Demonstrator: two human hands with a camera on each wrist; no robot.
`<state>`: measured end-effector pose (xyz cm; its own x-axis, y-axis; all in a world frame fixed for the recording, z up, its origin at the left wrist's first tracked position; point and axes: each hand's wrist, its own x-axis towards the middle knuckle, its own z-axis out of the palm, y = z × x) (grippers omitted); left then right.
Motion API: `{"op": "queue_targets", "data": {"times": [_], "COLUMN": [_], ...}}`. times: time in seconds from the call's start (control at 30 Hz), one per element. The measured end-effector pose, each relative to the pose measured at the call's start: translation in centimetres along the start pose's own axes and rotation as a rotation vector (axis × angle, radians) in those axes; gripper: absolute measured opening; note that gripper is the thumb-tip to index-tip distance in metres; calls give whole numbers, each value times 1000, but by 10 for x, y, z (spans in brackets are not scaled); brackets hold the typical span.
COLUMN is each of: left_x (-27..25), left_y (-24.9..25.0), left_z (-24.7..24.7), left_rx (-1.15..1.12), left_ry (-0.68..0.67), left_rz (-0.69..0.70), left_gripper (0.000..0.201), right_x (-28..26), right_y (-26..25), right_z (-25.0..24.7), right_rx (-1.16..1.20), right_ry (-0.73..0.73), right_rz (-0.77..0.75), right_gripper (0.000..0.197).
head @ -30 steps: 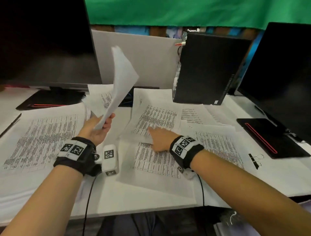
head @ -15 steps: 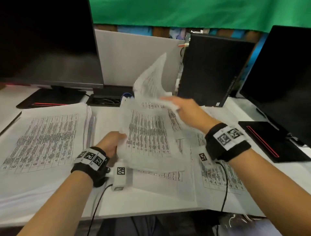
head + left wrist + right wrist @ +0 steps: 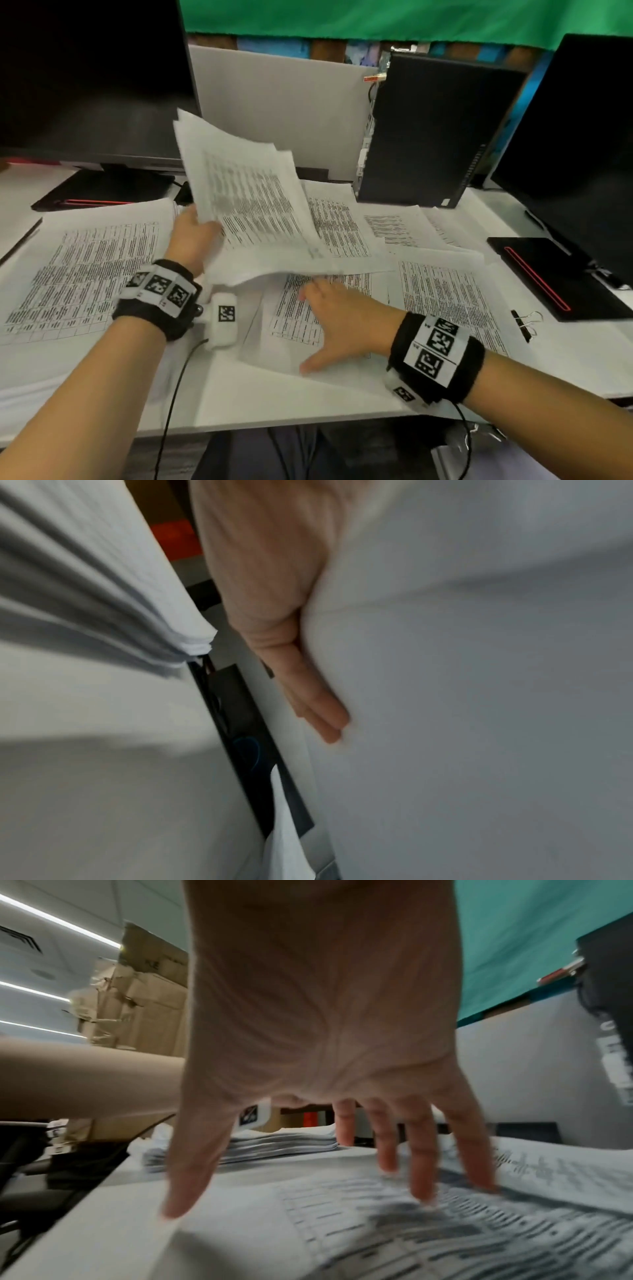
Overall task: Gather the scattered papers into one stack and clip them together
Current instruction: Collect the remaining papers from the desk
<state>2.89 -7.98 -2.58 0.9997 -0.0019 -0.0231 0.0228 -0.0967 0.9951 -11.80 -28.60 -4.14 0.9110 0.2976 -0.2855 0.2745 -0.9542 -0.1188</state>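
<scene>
My left hand pinches a small bundle of printed sheets and holds it tilted above the desk's middle. In the left wrist view its fingers lie along the blank back of those sheets. My right hand lies flat with spread fingers on a loose printed sheet near the front edge. Its fingertips touch that sheet's print. More loose sheets lie to the right and behind. A black binder clip lies at the right, apart from both hands.
A thick paper stack fills the left of the white desk. A monitor stands at back left, a black computer tower at back centre and a second monitor at the right, its black base beside the clip.
The right hand left the sheet it was passing to the left hand and dropped flat onto another sheet near the front. The left hand's bundle grew and now stands higher.
</scene>
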Motion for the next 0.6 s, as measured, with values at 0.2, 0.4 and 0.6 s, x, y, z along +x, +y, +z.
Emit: {"op": "queue_targets", "data": {"times": [0.2,0.4,0.6], "left_x": [0,2,14], "left_y": [9,-3,4], "left_z": [-6,-16,-22], "left_rx": [-66,-367,-850], "left_ry": [56,-79,-389], "left_rz": [-17,-136,-185], "left_gripper": [30,24,49], "right_x": [-2,4,-54], "right_y": [-25,-7,47], "right_z": [6,-41,-173], "right_rx": [-221,139,621], "right_ry": [-205,-116,423], "right_rz": [28,-11,46], "right_gripper": [93,19,11]}}
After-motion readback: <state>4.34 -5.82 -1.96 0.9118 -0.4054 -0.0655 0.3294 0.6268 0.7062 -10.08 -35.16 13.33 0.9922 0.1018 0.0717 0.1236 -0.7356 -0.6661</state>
